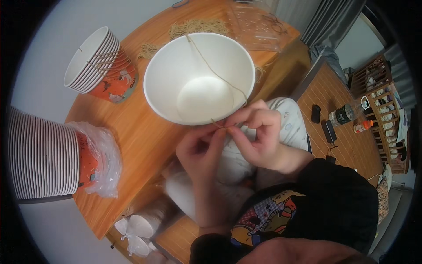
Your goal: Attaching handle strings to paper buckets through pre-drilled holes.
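A large white paper bucket (198,57) is tipped so that its open mouth faces me at the table's edge. A thin tan cord (211,68) is fixed at its far rim, crosses the mouth and runs down to the near rim at the right. Just below that near rim, the fingertips of my left hand (200,149) and my right hand (259,136) meet in a pinch. Between them is a short length of the cord. The exact end of the cord is hidden by my fingers.
On the wooden table (132,127) stand nested orange-printed buckets (116,83) with cords. A long bucket stack (44,154) in plastic wrap (105,158) lies at the left. Loose cords (198,27) and a clear plastic tray (255,26) are at the back. A bottle (343,115) stands at the right.
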{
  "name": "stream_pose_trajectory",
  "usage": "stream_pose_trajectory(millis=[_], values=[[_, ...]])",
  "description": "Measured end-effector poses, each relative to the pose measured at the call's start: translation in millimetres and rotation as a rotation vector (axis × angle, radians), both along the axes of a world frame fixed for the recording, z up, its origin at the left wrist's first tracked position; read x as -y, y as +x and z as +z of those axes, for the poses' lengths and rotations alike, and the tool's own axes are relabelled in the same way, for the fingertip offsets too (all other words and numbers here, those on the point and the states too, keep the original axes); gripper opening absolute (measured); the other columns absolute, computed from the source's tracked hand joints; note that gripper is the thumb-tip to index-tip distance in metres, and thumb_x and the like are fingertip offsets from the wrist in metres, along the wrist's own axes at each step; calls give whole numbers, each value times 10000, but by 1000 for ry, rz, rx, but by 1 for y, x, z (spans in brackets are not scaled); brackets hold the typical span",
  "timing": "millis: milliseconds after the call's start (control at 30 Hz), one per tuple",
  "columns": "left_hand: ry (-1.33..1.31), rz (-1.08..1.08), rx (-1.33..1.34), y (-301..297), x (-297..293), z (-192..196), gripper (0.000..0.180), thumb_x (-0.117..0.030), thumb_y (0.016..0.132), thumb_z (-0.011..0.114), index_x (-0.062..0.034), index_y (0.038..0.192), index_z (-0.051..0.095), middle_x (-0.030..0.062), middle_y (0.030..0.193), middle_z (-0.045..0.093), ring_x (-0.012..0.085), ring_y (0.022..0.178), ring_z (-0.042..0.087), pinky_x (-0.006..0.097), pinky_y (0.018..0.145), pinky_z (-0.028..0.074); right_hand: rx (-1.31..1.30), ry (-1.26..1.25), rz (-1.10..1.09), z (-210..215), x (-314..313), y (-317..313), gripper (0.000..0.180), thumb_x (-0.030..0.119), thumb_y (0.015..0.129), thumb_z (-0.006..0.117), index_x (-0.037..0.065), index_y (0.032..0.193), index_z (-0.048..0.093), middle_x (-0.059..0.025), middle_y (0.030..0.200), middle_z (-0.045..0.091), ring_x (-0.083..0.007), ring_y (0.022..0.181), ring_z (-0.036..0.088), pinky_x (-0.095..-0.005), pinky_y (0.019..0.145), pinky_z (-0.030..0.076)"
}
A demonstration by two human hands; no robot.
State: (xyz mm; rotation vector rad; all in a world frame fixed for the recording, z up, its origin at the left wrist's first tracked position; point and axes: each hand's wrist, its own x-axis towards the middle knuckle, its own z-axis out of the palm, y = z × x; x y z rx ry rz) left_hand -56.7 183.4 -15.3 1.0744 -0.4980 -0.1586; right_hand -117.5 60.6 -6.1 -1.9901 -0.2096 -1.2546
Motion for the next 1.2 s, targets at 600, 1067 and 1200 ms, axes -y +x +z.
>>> stream_pose_trajectory(millis=[600,1067,1200], values=[[-102,-204,-291,-1,0,-3,101,-18,824,666,13,917,642,6,774,626,33,615,502,167,548,376,-23,114,128,10,10,-4,347,-56,777,680,77,944,407,-74,942,687,-187,788,538,-311,732,382],[-46,-316,-317,-3,-3,5,124,-97,899,563,21,914,596,-1,634,526,31,458,349,199,419,250,-1,49,188,26,7,1,300,-96,824,613,59,955,392,-91,947,698,-127,779,530,-255,730,385],[-40,-311,-324,-4,-5,7,112,-77,893,553,25,900,598,-5,624,521,32,462,351,201,423,254,-4,10,165,22,8,1,320,-77,814,635,70,956,389,-107,951,702,-130,755,519,-265,720,373]])
